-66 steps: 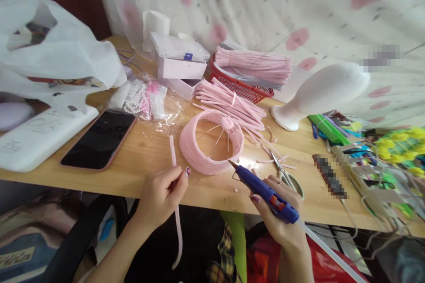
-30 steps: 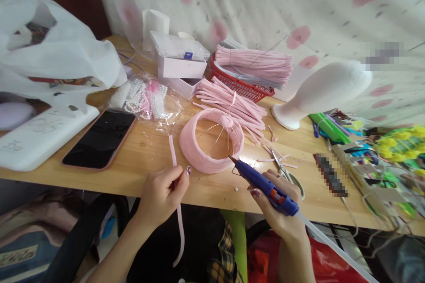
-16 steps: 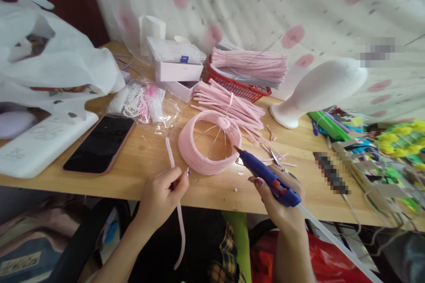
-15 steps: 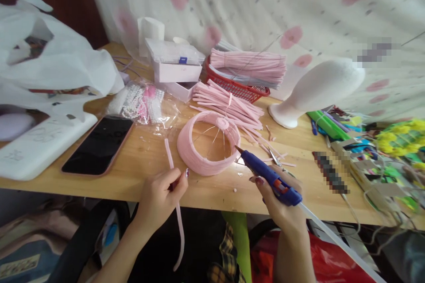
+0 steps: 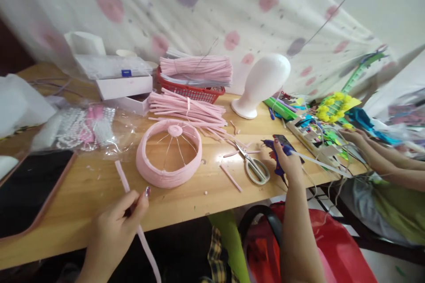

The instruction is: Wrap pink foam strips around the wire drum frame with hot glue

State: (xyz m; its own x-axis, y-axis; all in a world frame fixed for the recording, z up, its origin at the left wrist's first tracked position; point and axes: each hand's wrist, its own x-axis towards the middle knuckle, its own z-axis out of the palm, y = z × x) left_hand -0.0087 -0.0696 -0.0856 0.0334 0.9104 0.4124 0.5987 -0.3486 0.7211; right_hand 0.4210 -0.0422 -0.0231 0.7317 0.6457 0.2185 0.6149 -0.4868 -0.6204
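Hands are well apart: the left hand [image 5: 114, 216] pinches a pink strip [image 5: 121, 176] between thumb and finger, and the right hand [image 5: 288, 161] is wrapped around a blue glue gun [image 5: 278, 168], whose nozzle points toward ten o'clock. If this nozzle is hot, it could mark the dark flat object [image 5: 284, 139] behind it, because the two overlap in view; whether they touch, I cannot tell. A drop of glue could also foul the scissors [image 5: 255, 170], which lie at nine o'clock from the right hand. The strip's lower end hangs past the table [image 5: 186, 201] edge, so the person's lap may bend it. At one o'clock from the left hand rests the pink ring [image 5: 169, 177], untouched; a careless swing might push it. Farther out, the glue stick [image 5: 318, 163] points toward four o'clock, where loose cables [image 5: 335, 189] could catch it.
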